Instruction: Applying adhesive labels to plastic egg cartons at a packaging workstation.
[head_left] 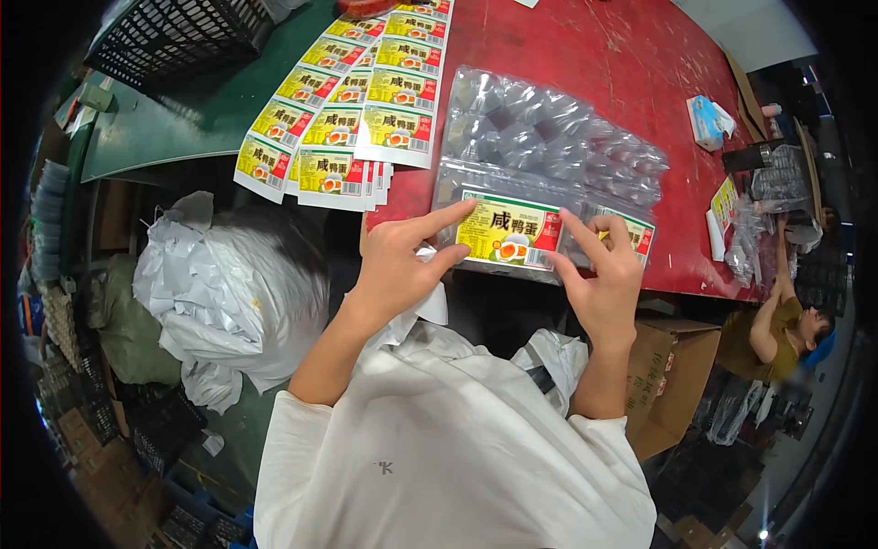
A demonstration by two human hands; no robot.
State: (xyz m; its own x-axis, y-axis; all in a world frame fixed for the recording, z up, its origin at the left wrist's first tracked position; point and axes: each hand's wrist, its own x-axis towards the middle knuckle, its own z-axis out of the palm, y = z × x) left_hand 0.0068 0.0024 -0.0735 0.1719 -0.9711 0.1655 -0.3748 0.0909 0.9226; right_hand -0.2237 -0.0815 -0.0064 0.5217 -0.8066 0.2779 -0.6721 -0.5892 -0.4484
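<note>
My left hand [406, 259] pinches the left end of a yellow, red and green label [510, 231] with thumb and index finger, and a white paper strip [416, 306] hangs behind it. My right hand [598, 272] grips the label's right end the same way, its other fingers curled. The label lies on the front face of a clear plastic package with moulded cells [549, 128] at the red table's near edge. A similar label [639, 241] is on the package's right part, partly behind my right hand.
Sheets of labels [395, 101] overlap the red [604, 37] and green [165, 146] tables' join. A black crate [155, 37], tissue pack [706, 123], white sack [238, 302] and cardboard box [668, 375] surround me. At far right, another person [779, 339] reaches toward plastic packaging [750, 238].
</note>
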